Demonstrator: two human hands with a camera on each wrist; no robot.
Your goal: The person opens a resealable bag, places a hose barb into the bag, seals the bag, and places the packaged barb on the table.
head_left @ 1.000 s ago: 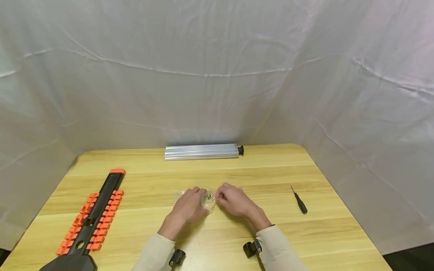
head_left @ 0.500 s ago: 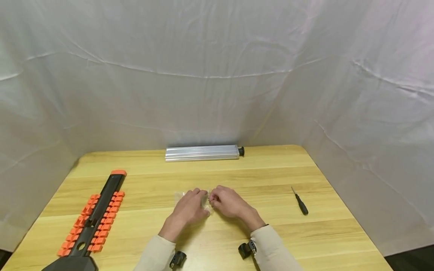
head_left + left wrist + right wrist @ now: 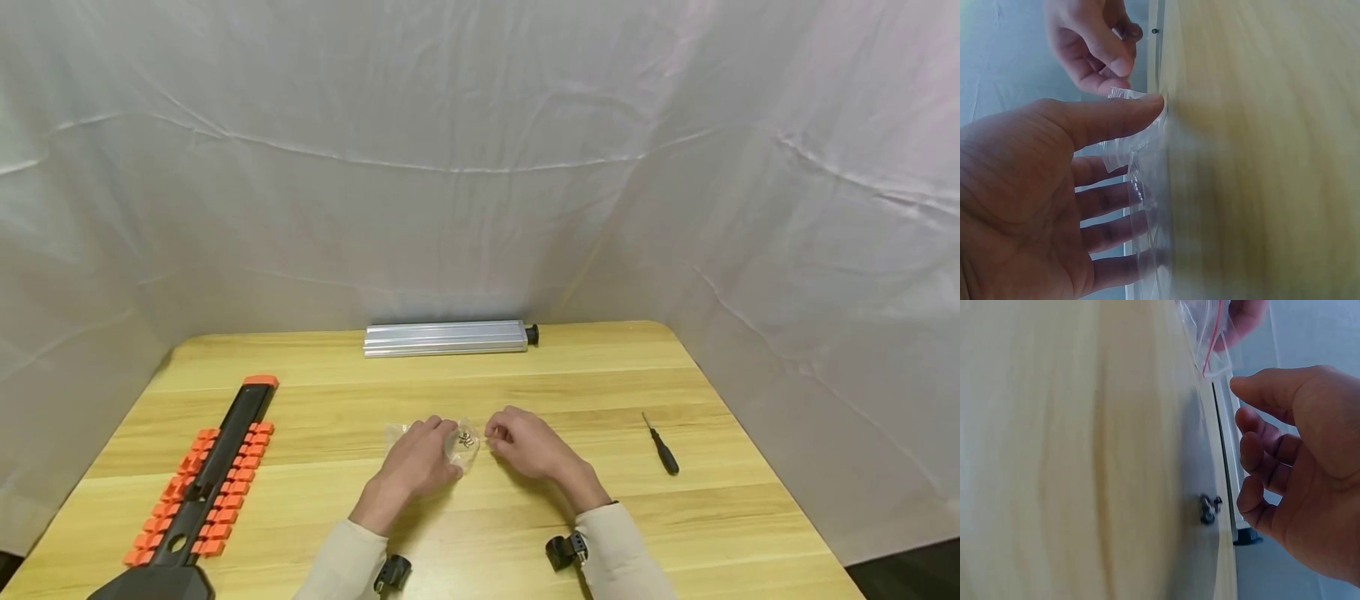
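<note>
Left grip (image 3: pixel 420 457) is spread rather than clenched, 1 straight thumb and fingers bracing the clear plastic bag (image 3: pixel 1152 165) against the bench (image 3: pixel 465 533), while the right grip (image 3: pixel 527 442) is loosely curled near the bag's mouth with nothing visible in it. Head view shows small screws (image 3: pixel 467 438) at that mouth — in it or on it, can't tell — and the right wrist view has a dark cluster (image 3: pixel 1209 509) on the bench, apart from the bag. Personally I'd pin the film lightly so the mouth gapes, pinch 1 screw at a time and lift straight up; dragging would probably bring extras along. Mind those loose ones too — a careless knuckle could scatter them.
</note>
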